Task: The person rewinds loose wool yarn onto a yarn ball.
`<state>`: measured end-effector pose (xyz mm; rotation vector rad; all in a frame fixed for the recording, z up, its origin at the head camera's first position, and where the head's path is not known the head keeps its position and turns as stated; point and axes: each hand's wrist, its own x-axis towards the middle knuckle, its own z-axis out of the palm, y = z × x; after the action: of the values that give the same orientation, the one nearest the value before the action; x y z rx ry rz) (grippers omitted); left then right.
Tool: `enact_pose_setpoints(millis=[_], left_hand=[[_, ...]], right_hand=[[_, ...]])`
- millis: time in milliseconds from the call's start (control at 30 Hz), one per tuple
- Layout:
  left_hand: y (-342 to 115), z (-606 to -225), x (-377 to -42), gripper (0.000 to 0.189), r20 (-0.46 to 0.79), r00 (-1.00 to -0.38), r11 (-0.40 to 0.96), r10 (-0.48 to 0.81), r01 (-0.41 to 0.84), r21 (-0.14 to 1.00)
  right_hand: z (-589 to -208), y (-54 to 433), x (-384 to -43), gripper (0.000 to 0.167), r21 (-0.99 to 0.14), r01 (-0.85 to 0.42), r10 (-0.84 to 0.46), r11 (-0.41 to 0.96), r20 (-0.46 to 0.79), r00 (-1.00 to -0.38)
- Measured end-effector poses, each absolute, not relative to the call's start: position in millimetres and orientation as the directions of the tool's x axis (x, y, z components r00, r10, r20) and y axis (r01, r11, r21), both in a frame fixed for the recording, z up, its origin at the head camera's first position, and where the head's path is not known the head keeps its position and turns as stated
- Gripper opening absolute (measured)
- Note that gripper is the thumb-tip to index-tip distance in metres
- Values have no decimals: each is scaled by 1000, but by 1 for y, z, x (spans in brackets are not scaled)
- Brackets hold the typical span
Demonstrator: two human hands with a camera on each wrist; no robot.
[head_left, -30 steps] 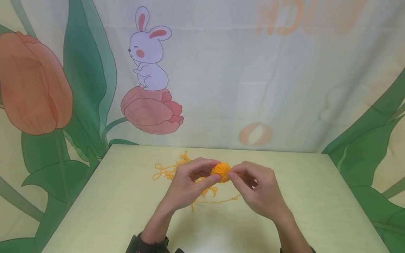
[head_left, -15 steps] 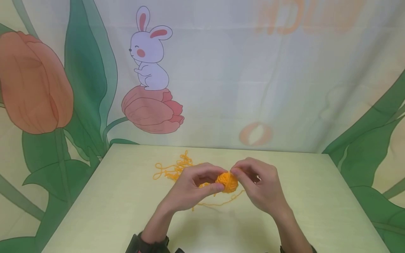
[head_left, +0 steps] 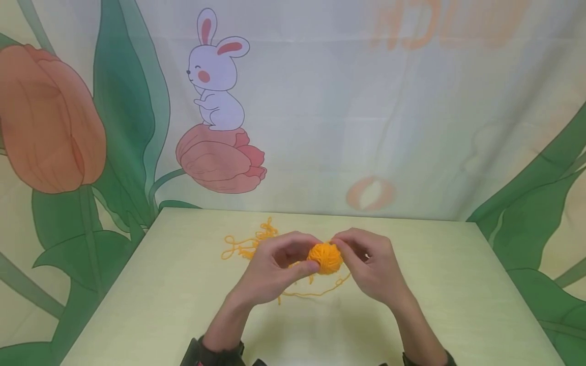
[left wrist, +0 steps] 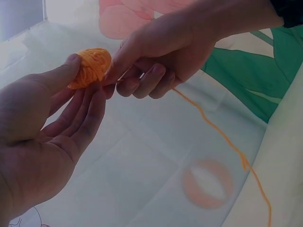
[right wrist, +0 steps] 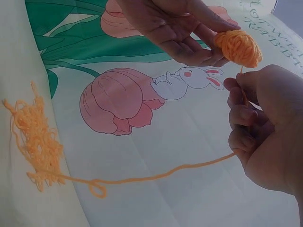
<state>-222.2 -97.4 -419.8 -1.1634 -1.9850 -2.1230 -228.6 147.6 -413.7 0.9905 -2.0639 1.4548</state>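
A small ball of orange yarn (head_left: 325, 258) is held above the table between the thumb and fingers of my left hand (head_left: 276, 267). Close at its right side, my right hand (head_left: 373, 264) pinches the yarn strand between thumb and forefinger. In the right wrist view a short taut length of strand joins the yarn ball (right wrist: 240, 48) to the right fingertips. From the back of that hand the loose strand (right wrist: 161, 176) trails down, with a small loop in it, to a tangled heap of yarn (right wrist: 38, 142) on the table. The left hand partly hides this heap in the head view.
The pale table (head_left: 151, 305) ends at the back against a hanging cloth (head_left: 311, 127) printed with tulips and a rabbit. Loose yarn loops (head_left: 235, 246) lie on the table's left half, behind the left hand. Dark bands circle both wrists.
The right hand has gone up over the ball and back down slightly leftward, still pinching the strand. The ball has dipped, risen again and turned in the left hand.
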Motion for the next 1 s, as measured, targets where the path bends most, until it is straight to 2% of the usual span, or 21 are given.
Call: enact_pose_setpoints(millis=[300, 633, 1000], left_hand=[[-100, -420, -224, 34, 534, -776, -204, 336, 494, 845], [-99, -418, -223, 34, 466, -861, -101, 203, 455, 885], [-98, -422, -226, 36, 475, -863, -72, 175, 469, 880]], right_hand=[[-421, 140, -230, 21, -621, -749, -388, 231, 647, -656], [-420, 132, -227, 18, -562, -797, -458, 223, 661, -594], [-417, 130, -218, 22, -447, -857, -499, 256, 698, -513]])
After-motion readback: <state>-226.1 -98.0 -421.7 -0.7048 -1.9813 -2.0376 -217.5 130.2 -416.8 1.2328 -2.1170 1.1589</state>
